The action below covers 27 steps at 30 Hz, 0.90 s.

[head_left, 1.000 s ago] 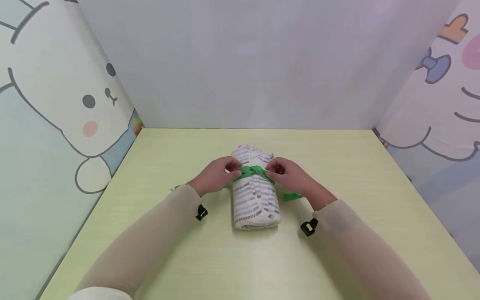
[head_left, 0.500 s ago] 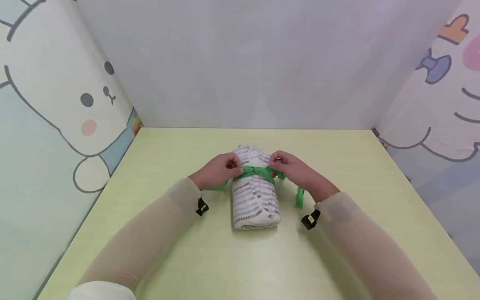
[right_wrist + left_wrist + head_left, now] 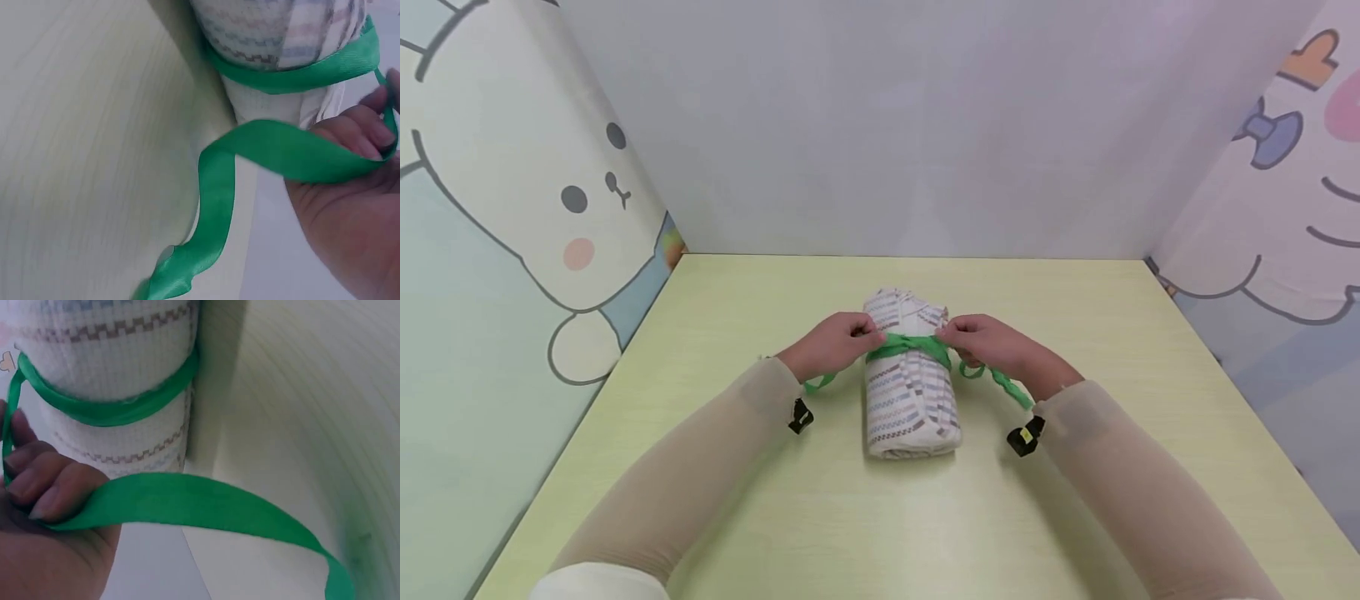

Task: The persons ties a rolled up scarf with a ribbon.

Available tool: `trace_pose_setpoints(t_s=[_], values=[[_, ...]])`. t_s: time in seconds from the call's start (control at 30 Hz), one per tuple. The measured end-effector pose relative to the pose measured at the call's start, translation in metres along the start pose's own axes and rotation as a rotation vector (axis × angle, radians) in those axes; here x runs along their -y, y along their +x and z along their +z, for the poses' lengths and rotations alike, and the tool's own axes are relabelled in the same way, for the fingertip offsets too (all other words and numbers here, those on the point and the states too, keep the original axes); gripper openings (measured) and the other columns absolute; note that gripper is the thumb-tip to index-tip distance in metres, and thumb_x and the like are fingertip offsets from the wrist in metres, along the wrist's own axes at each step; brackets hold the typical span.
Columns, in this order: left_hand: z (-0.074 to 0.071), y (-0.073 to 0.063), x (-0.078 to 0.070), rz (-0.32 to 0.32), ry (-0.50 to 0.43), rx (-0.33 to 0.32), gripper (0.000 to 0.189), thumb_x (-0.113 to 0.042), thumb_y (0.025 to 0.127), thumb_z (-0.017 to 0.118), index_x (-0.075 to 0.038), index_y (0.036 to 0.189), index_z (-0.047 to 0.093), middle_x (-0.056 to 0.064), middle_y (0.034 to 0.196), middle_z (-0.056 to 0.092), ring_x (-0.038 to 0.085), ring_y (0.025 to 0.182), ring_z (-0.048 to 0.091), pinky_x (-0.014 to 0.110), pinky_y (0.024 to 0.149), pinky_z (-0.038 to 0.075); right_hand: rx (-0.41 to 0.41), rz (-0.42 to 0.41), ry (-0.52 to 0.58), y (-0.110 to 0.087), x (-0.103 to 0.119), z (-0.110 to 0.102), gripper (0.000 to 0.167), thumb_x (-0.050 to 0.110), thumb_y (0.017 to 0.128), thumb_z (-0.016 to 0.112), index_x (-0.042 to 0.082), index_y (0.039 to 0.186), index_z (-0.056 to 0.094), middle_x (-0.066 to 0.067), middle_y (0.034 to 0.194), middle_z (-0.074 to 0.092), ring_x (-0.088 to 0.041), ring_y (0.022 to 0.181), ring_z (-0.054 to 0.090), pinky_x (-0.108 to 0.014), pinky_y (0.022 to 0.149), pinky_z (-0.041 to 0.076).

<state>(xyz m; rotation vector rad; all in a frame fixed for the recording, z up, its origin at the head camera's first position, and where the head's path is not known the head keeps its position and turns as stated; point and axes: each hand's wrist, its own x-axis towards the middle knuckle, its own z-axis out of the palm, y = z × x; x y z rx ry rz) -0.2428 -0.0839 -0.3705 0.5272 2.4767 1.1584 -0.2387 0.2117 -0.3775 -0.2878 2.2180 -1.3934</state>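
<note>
A rolled white cloth with striped bands (image 3: 910, 408) lies lengthwise on the table. Around its upper half runs a green ribbon (image 3: 913, 343), crossed on top. My left hand (image 3: 835, 343) pinches one end of the ribbon at the roll's left side; in the left wrist view the tail (image 3: 187, 501) trails out of the curled fingers (image 3: 47, 472). On the right side my right hand (image 3: 996, 343) pinches the other end, and its tail (image 3: 219, 206) hangs down in a twist in the right wrist view. Both thumbs are partly hidden in the wrist views.
The pale yellow-green table (image 3: 880, 525) is bounded at the back by a plain light wall (image 3: 917, 133). Cartoon-printed panels (image 3: 497, 200) stand along both sides. Black wrist devices (image 3: 1025, 437) hang beneath the sleeves.
The right hand rose a little, then came back down, holding the ribbon's end. Both ribbon tails have shifted, and the crossing on top looks flatter. The cloth roll stays in place.
</note>
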Motion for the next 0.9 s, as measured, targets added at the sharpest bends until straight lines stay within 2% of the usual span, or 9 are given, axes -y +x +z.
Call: trace_pose_setpoints(t_s=[0.13, 0.23, 0.37, 0.5, 0.6, 0.77, 0.9], values=[[-0.001, -0.004, 0.001, -0.010, -0.022, -0.031, 0.036, -0.042, 0.106, 0.058, -0.007, 0.094, 0.060, 0.004, 0.080, 0.048, 0.022, 0.071, 0.045, 0.035, 0.066, 0.038, -0.037, -0.077, 0.093, -0.004, -0.002, -0.004, 0.046, 0.040, 0.108, 0.054, 0.005, 0.082, 0.038, -0.003, 0.068, 0.029, -0.021, 0.062, 0.027, -0.039, 0.068, 0.033], [-0.002, -0.008, 0.004, -0.009, -0.025, -0.056, 0.035, -0.040, 0.106, 0.058, -0.010, 0.090, 0.058, 0.004, 0.077, 0.047, 0.022, 0.069, 0.044, 0.036, 0.066, 0.038, -0.045, -0.111, 0.121, -0.007, -0.007, -0.008, 0.047, 0.038, 0.109, 0.054, 0.005, 0.081, 0.036, -0.003, 0.067, 0.028, -0.021, 0.061, 0.025, -0.039, 0.068, 0.031], [-0.002, -0.015, 0.015, -0.033, 0.014, -0.046, 0.035, -0.040, 0.105, 0.060, -0.013, 0.083, 0.053, 0.002, 0.073, 0.045, 0.020, 0.064, 0.042, 0.035, 0.064, 0.037, -0.054, -0.057, 0.034, -0.009, -0.021, -0.010, 0.048, 0.040, 0.109, 0.052, 0.004, 0.080, 0.038, -0.002, 0.063, 0.029, -0.023, 0.060, 0.028, -0.039, 0.069, 0.034], [-0.003, -0.016, 0.026, -0.050, 0.042, -0.025, 0.038, -0.042, 0.105, 0.060, -0.011, 0.083, 0.054, 0.001, 0.073, 0.045, 0.019, 0.064, 0.042, 0.034, 0.062, 0.035, -0.059, 0.000, -0.041, -0.009, -0.030, -0.011, 0.048, 0.042, 0.109, 0.051, 0.005, 0.080, 0.042, -0.001, 0.062, 0.034, -0.023, 0.062, 0.035, -0.038, 0.068, 0.035], [-0.005, -0.015, 0.028, -0.049, 0.031, -0.037, 0.042, -0.045, 0.104, 0.059, -0.006, 0.089, 0.058, 0.002, 0.077, 0.049, 0.019, 0.065, 0.042, 0.033, 0.062, 0.035, -0.054, -0.033, 0.022, -0.009, -0.028, -0.011, 0.048, 0.041, 0.109, 0.050, 0.004, 0.081, 0.039, -0.003, 0.066, 0.034, -0.023, 0.064, 0.034, -0.038, 0.068, 0.034], [-0.015, -0.017, 0.030, -0.075, -0.068, -0.027, 0.051, -0.048, 0.104, 0.060, 0.002, 0.096, 0.057, 0.002, 0.069, 0.045, 0.019, 0.058, 0.035, 0.033, 0.057, 0.031, -0.021, -0.126, 0.176, -0.014, -0.022, -0.018, 0.047, 0.034, 0.111, 0.048, 0.006, 0.078, 0.029, -0.004, 0.070, 0.026, -0.021, 0.064, 0.024, -0.038, 0.068, 0.029], [-0.026, -0.022, 0.034, -0.061, -0.076, -0.048, 0.047, -0.048, 0.103, 0.061, -0.003, 0.088, 0.055, 0.000, 0.068, 0.037, 0.019, 0.059, 0.031, 0.032, 0.057, 0.029, -0.011, -0.157, 0.204, -0.018, -0.023, -0.027, 0.049, 0.033, 0.111, 0.049, 0.009, 0.075, 0.027, -0.002, 0.068, 0.022, -0.020, 0.062, 0.019, -0.036, 0.065, 0.027]])
